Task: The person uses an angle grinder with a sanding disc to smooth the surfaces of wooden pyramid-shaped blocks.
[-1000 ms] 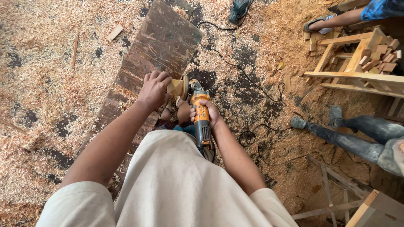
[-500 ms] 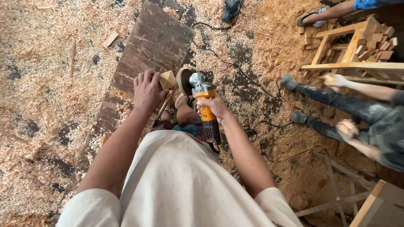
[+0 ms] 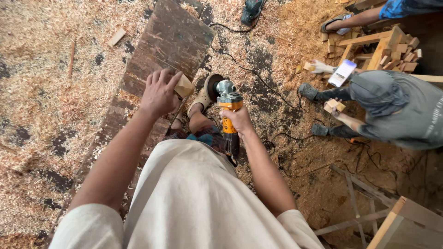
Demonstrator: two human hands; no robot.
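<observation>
On the floor, place: sawdust and shavings cover the ground all round, and a long dark plank [image 3: 161,50] runs away from the person across it.
Left hand [image 3: 159,94]: fingers wrapped over a small pale wooden block [image 3: 183,86], holding it down at the plank's right edge.
Wooden block: light, raw wood, a flat face and a sharp corner showing past the thumb; the rest is hidden under the hand.
Right hand [image 3: 239,119]: fingers closed round the body of an angle grinder [image 3: 228,108].
Angle grinder: orange body with a grey metal head pointing away from the person; the head sits just beside the block, right of it. Whether the disc touches the wood I cannot tell.
Foot: a foot in a tan sandal [image 3: 205,94] lies between the block and the grinder head, close to both.
Cable: a black cord [image 3: 258,78] winds over the sawdust past the grinder toward a dark power tool [image 3: 251,10] at the top edge.
Other person: a co-worker in a grey top [image 3: 406,110] crouches well to the right, a small wood piece [image 3: 333,106] in one hand.
Stack: a heap of short wood offcuts [image 3: 401,50] lies on a pale frame at the upper right.
</observation>
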